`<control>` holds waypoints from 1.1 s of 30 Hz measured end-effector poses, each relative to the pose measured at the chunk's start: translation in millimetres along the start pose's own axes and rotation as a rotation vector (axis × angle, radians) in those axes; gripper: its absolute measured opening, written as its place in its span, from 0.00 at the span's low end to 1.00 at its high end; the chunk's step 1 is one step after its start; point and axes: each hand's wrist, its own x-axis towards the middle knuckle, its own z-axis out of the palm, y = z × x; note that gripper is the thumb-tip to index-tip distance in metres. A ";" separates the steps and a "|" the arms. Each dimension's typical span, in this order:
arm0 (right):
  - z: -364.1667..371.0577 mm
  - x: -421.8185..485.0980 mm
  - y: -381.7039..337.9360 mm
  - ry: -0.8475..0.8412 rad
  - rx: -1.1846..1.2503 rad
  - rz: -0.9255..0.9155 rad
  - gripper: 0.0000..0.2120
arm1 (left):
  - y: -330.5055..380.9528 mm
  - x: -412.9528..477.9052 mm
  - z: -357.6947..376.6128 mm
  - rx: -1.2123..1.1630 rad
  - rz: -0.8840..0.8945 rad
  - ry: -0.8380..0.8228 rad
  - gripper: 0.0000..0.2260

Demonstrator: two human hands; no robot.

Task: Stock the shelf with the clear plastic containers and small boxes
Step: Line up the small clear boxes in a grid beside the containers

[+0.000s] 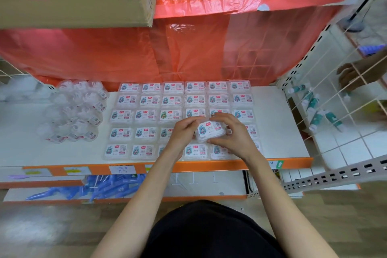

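Small box (211, 132) pinched in fingers (222, 117) of left hand (184, 130), right hand (237, 136); rows (145, 132) beneath part-hidden.

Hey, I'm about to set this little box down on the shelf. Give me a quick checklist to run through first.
1. Grip: left hand and right hand both hold the small box: ok.
2. Label faces up like the laid boxes: ok.
3. Box square with the rows: not ok, it is turned a little.
4. Free slot beneath it: cannot tell, the hands cover that spot.
5. Room on the shelf right of the grid: ok.
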 end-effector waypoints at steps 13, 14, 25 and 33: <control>-31.3 -7.1 25.7 0.267 -0.016 0.145 0.28 | -38.6 -6.4 8.2 0.794 0.352 0.188 0.16; -37.3 -6.7 31.1 0.299 -0.040 0.153 0.29 | -41.5 -8.3 11.5 0.833 0.359 0.134 0.17; -64.1 12.7 76.4 0.274 -0.047 0.347 0.33 | -58.1 -20.3 39.0 1.049 0.276 -0.127 0.28; -54.5 20.2 84.7 0.269 -0.018 0.377 0.35 | -61.0 -19.8 38.6 1.037 0.288 -0.111 0.28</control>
